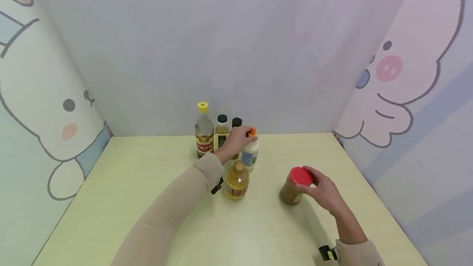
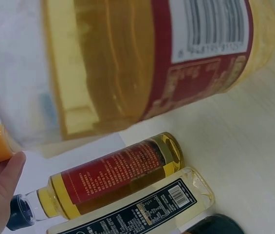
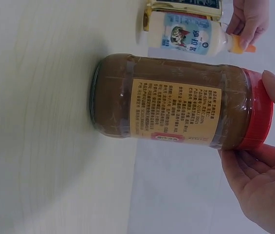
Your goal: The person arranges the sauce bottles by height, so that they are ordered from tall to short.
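My left hand [image 1: 235, 142] pinches the orange cap [image 1: 253, 131] of a white salad dressing bottle [image 1: 250, 153], which stands upright among the other bottles. Fingers and thumb of my right hand [image 1: 323, 190] grip the red lid [image 3: 260, 109] of a brown sesame paste jar [image 3: 176, 105]. That jar is at the right, apart from the bottles; whether its base touches the table I cannot tell. Below my left wrist stands a round bottle of yellow liquid [image 1: 237, 182], which looms large in the left wrist view.
Behind my left hand are a yellow-capped bottle of dark sauce [image 1: 204, 134], a green-capped oil bottle [image 1: 221, 131] and a black-capped bottle [image 2: 118, 175], partly covered by the hand. Cartoon-printed walls [image 1: 229, 52] enclose the pale table [image 1: 129, 175] at the back and sides.
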Motion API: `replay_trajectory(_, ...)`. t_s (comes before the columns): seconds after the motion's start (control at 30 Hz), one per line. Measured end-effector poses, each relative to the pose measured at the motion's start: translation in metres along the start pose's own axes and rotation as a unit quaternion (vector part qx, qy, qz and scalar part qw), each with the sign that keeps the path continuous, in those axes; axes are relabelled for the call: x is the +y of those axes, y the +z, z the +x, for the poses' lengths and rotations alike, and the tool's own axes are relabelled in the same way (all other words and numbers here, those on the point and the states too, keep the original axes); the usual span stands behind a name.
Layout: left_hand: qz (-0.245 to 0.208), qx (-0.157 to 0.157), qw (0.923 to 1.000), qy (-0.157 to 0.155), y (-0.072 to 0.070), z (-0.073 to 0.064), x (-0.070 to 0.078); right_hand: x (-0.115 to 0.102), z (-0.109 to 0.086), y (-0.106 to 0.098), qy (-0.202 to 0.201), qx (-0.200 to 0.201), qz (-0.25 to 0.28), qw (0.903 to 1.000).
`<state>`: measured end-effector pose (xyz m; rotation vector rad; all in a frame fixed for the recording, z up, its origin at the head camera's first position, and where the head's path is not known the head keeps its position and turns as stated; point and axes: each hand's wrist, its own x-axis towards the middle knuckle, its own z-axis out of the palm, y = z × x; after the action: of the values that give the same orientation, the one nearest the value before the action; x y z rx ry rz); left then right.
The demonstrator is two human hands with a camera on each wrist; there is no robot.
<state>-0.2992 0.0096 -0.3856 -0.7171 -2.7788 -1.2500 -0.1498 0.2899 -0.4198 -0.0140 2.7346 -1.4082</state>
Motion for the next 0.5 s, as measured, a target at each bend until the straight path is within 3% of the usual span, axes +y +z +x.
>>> replay_trajectory(0.5,0.030,-0.006,0.9995,0.000,0.0096,0.0020,-0.0069,0.0008,0.0000,0.0010,-0.006,0.003,0.012,0.9999)
